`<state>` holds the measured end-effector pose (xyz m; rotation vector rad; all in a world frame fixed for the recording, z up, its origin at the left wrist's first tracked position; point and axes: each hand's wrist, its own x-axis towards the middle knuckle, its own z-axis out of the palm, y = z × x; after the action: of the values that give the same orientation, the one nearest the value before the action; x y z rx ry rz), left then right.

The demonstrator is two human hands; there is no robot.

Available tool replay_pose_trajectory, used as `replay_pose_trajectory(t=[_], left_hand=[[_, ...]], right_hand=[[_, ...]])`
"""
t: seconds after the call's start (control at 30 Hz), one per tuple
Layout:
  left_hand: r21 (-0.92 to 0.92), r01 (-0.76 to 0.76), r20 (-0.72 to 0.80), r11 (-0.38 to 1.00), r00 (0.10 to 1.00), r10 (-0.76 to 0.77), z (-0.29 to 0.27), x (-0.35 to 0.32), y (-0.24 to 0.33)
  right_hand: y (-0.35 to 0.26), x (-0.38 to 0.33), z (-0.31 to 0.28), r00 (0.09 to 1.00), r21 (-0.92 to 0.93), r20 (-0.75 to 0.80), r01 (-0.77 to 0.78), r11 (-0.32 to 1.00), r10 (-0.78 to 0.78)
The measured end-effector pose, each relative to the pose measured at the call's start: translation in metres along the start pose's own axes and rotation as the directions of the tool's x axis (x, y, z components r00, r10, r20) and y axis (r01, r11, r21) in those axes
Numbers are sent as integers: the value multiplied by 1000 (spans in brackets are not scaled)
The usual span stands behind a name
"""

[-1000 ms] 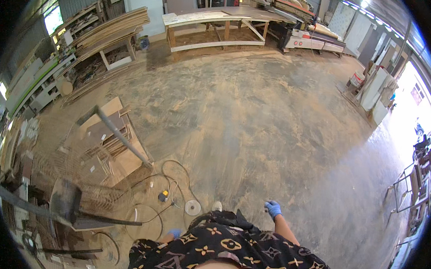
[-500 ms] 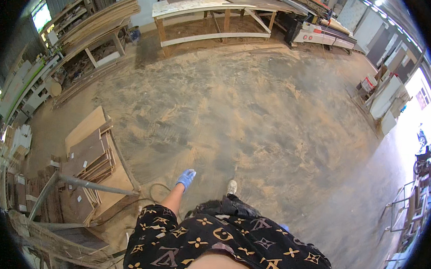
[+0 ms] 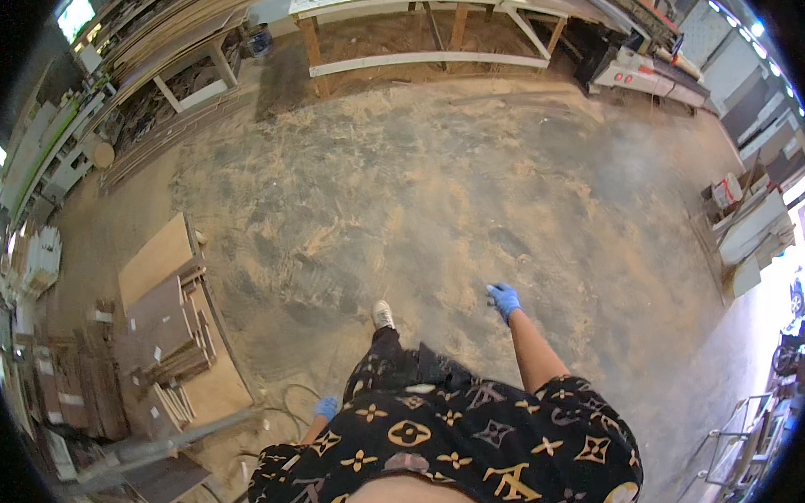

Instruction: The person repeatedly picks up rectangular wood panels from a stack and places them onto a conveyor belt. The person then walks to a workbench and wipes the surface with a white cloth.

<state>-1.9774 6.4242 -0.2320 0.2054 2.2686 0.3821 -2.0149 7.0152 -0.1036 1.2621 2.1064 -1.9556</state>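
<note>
My right hand (image 3: 503, 299), in a blue glove, swings out ahead of my body over the dusty floor (image 3: 405, 206). Its fingers are loosely bent and somewhat apart, with nothing in them. My left hand (image 3: 326, 407), also gloved in blue, hangs low at my side and is partly hidden by my patterned black shirt (image 3: 466, 428); its fingers are too small to read. Closest to it is a thin hose (image 3: 299, 394) looped on the floor. One white shoe (image 3: 383, 314) is planted ahead of me.
Brown panels (image 3: 158, 321) lean in a stack at the left, by a blurred metal bar (image 3: 174, 440). A long workbench (image 3: 430, 66) and a machine (image 3: 648, 78) line the far side. Boards fill a rack (image 3: 186, 31) at far left. A white bucket (image 3: 726, 191) stands at right beside leaning sheets (image 3: 754, 229).
I have stepped forward, and the bench looks nearer. My right hand has swung forward into view while my left hand has swung back beside my body. A different foot is now in front.
</note>
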Motion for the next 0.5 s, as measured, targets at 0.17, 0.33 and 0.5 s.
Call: replay_pose_trajectory(t=[0.17, 0.33, 0.5], left_hand=[[-581, 294, 50, 759, 944, -327, -127, 115, 14], [-395, -104, -312, 913, 950, -27, -319, 304, 80], [-673, -336, -455, 658, 890, -11, -479, 427, 235]], right_hand=[[-46, 66, 60, 991, -91, 125, -40, 995, 51], [-76, 117, 62, 954, -181, 46, -283, 942, 295], [-51, 210, 34, 840, -364, -78, -526, 768, 538]])
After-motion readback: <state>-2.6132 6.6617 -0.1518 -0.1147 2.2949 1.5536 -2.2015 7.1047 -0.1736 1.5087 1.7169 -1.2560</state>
